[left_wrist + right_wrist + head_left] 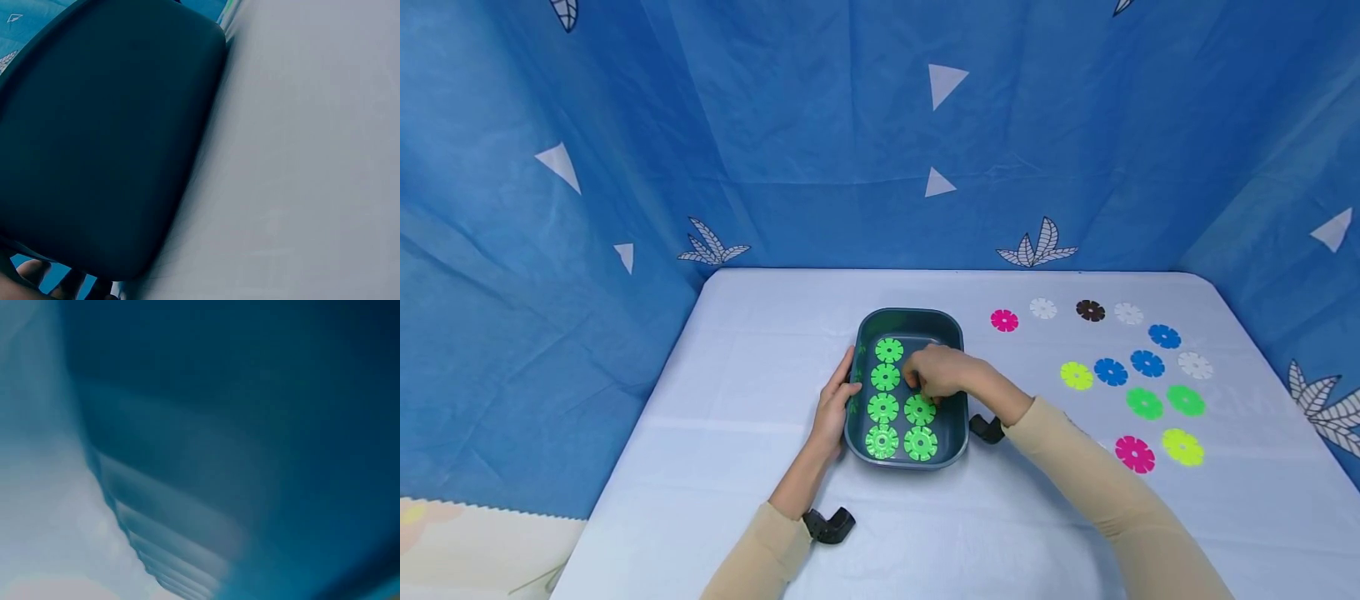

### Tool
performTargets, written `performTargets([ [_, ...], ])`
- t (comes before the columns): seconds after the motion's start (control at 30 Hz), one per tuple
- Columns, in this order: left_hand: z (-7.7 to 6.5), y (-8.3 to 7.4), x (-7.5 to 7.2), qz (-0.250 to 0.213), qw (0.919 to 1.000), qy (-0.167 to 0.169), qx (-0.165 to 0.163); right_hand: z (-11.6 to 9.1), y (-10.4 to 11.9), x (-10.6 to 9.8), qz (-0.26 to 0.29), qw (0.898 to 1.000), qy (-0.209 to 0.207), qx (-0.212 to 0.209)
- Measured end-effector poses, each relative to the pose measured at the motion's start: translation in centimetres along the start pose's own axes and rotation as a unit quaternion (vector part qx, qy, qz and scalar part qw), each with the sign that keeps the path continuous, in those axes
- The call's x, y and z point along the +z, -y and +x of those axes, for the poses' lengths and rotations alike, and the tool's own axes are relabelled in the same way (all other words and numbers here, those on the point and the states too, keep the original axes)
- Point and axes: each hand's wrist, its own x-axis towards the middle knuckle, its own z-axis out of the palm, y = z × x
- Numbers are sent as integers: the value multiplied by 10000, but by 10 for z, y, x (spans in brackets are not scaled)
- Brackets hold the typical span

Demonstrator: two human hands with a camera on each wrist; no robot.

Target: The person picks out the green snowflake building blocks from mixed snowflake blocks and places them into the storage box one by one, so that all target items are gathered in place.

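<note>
A dark teal plastic tray (951,433) stands on the table with several green notched discs (882,407) laid in two columns inside it. My left hand (833,408) grips the tray's left wall, thumb over the rim and fingers along the outside. In the left wrist view, the tray's outer wall (112,144) fills much of the picture, fingers (65,284) at its lower edge. My right hand (942,369) reaches into the tray from the right, curled fingertips pointing down above the right column's discs. Whether it pinches a disc is hidden. Close to the right wrist camera is a blurred teal surface (187,444).
Right of the tray, loose notched discs lie scattered: pink (1004,320), brown (1090,311), white (1195,365), blue (1147,363), yellow (1182,447) and green (1145,403). The right forearm crosses the table between tray and discs. A blue curtain (880,150) hangs behind the white-covered table (722,400).
</note>
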Motion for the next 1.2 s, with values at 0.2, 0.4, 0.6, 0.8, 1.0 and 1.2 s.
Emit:
performTargets([
  [0.2, 0, 0, 0, 35, 10000, -23, -32, -20, -8, -19, 364, 9941, -764, -681],
  [0.4, 0, -1, 1, 65, 10000, -49, -55, -54, -34, -24, 1294, 9799, -1401, -579],
  [0.6, 0, -1, 1, 61, 9999, -62, -84, -92, -70, -8, 2076, 9566, -1997, 437],
  [0.8, 0, -1, -1, 60, 10000, -56, -55, -131, -114, 5, 2484, 9340, -2283, 1175],
  [1.0, 0, 0, -1, 53, 10000, -50, -31, -179, -157, 10, 2228, 9170, -2565, 2090],
  [1.2, 0, -1, 0, -32, 10000, 3, -14, -224, -190, 22, 1970, 8912, -2928, 2849],
])
